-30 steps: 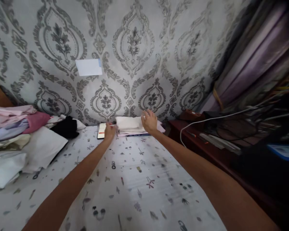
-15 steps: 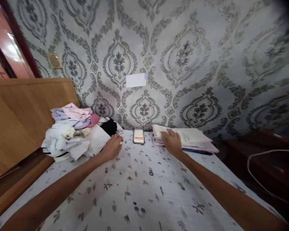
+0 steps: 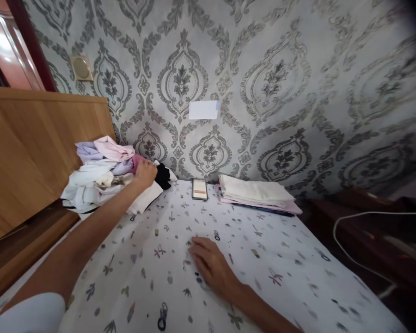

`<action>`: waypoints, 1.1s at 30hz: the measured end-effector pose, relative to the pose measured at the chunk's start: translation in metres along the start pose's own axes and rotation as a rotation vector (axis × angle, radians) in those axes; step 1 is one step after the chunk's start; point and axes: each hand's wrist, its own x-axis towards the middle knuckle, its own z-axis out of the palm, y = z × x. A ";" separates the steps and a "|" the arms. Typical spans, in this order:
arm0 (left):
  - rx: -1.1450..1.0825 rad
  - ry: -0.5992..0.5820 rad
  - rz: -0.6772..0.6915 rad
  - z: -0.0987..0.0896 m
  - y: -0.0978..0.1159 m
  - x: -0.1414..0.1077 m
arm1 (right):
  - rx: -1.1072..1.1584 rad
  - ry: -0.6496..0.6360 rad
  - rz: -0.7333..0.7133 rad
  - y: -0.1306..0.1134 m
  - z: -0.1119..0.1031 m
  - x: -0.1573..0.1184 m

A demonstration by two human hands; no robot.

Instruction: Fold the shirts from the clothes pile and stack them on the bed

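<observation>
At the left, a loose heap of clothes in white, lilac, pink and black lies on the patterned sheet. My left hand is at the heap's right part, its fingers curled against a dark pink cloth; what the fingertips hold is hidden. Low over the middle of the sheet is my right hand, fingers extended and holding nothing. A neat stack of folded clothes, white on top with pink and dark blue below, sits at the right near the wall.
A small framed card or device stands between heap and stack. Behind is the patterned wall with a white paper. A wooden board borders the left; a white cable hangs at the right.
My left hand has moved left from beside the black cloth onto the heap. My right hand has left the folded stack and come back toward me. The view has shifted slightly.
</observation>
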 end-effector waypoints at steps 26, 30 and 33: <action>-1.680 0.505 -0.656 -0.008 -0.062 0.050 | 0.184 -0.075 0.249 -0.003 -0.007 0.010; -1.933 0.700 -0.646 -0.032 -0.073 0.061 | 0.188 -0.082 0.248 -0.004 -0.008 0.012; -2.008 0.770 -0.499 -0.064 -0.082 0.072 | 0.208 -0.081 0.265 -0.006 -0.008 0.011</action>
